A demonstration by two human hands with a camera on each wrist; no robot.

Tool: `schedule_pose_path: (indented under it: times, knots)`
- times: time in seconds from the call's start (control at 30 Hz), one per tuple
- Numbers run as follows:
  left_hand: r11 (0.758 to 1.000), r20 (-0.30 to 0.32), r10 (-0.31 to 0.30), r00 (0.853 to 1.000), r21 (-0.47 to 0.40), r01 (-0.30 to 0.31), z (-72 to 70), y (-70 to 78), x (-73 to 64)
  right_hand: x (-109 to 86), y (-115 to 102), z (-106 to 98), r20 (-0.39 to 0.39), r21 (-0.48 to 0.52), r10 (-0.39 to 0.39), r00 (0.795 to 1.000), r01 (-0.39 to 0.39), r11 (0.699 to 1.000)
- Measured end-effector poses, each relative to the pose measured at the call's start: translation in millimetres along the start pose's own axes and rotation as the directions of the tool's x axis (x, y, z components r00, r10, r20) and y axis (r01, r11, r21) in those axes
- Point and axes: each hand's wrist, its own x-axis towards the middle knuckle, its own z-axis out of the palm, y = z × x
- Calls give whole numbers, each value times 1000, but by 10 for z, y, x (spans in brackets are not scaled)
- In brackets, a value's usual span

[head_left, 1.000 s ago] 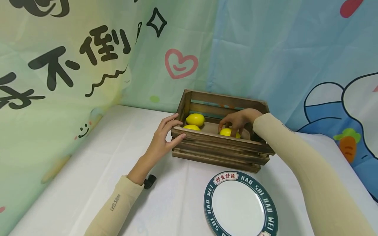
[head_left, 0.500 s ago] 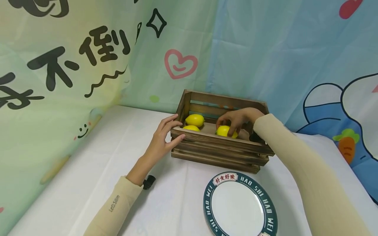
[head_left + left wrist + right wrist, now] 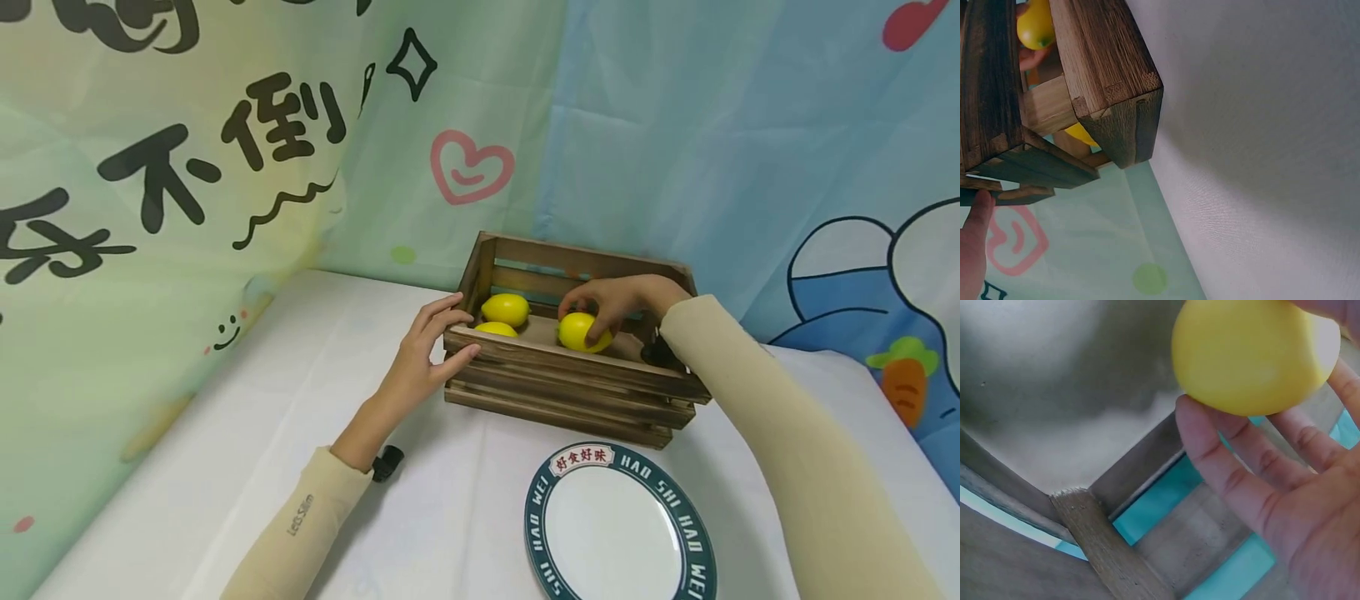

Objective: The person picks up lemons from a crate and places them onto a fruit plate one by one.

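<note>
My right hand (image 3: 626, 300) reaches into a brown wooden slatted crate (image 3: 570, 379) and holds a yellow lemon (image 3: 576, 332) between thumb and fingers, near the front rail. The right wrist view shows the same lemon (image 3: 1254, 356) large, with the fingers supporting one side and the thumb at the other. Two more lemons sit at the crate's left end: one (image 3: 506, 309) in full view, the other (image 3: 497, 330) partly hidden behind the front rail. My left hand (image 3: 412, 362) rests on the crate's left front corner, its fingers fairly straight at the rim and its thumb against the front rail.
A round plate (image 3: 611, 533) with a dark green lettered rim lies on the white tablecloth (image 3: 442, 517) in front of the crate. Behind the crate hangs a printed cloth backdrop (image 3: 660, 125). A small black device (image 3: 387, 463) shows at the left wrist.
The right fingers have closed round the lemon and raised it slightly, so more of it shows above the front rail. The left hand keeps its place on the crate. The head view has shifted slightly.
</note>
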Motion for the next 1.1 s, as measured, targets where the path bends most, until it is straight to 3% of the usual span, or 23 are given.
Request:
schedule_pose_path:
  times: [0.33, 0.53, 0.83, 1.1]
  knots:
    - [1000, -8, 8, 1000, -19, -8, 73, -21, -89, -2, -64, 102, -62, -33, 15, 998, -17, 999]
    - [1000, 3, 2, 1000, -8, -2, 35, 1, -38, 0, -98, 42, -91, -34, 18, 996, -21, 999]
    - [1000, 4, 2, 1000, -2, -2, 23, 22, -5, -143, -277, -11, -125, -61, -52, 991, 45, 997]
    - [1000, 9, 4, 1000, -13, -3, 45, 53, -20, -361, -403, 17, -218, -159, -117, 969, 83, 984]
